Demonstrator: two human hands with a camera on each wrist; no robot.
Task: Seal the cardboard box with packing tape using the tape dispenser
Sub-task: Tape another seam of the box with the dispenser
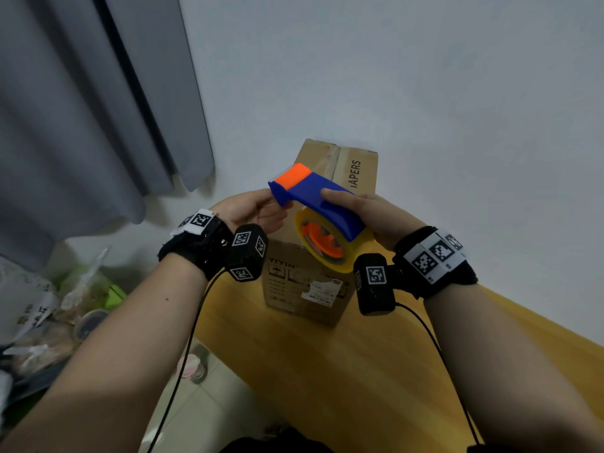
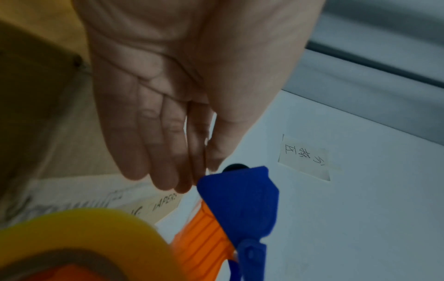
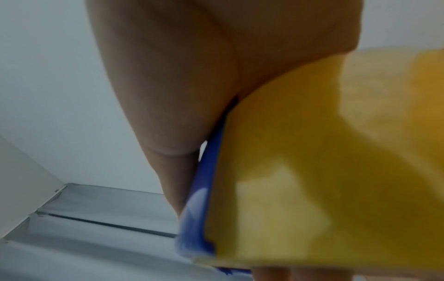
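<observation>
Right hand [image 1: 369, 214] wraps the blue tape dispenser [image 1: 322, 199] at centre frame in head view, thumb laid along the top of the body, fingers hidden under the yellow tape roll [image 1: 330, 245]; firm hold by the look of it. Left hand [image 1: 253, 210] sits just left of the dispenser nose, fingers nearly straight and close together, tips at the blue front edge; left wrist view suggests index and thumb nipping something thin there, likely the tape end, cannot tell for sure. Cardboard box [image 1: 307, 289] stands on the wooden table [image 1: 327, 371] directly below and behind the dispenser, flaps look closed, seam untaped as far as visible. Step in hand reads as freeing the tape tail. Do it well: keep right hand steady, pull tail out straight past the orange cutter [image 1: 292, 174], avoid fingers on teeth, then land it on the box's far edge over the seam.
</observation>
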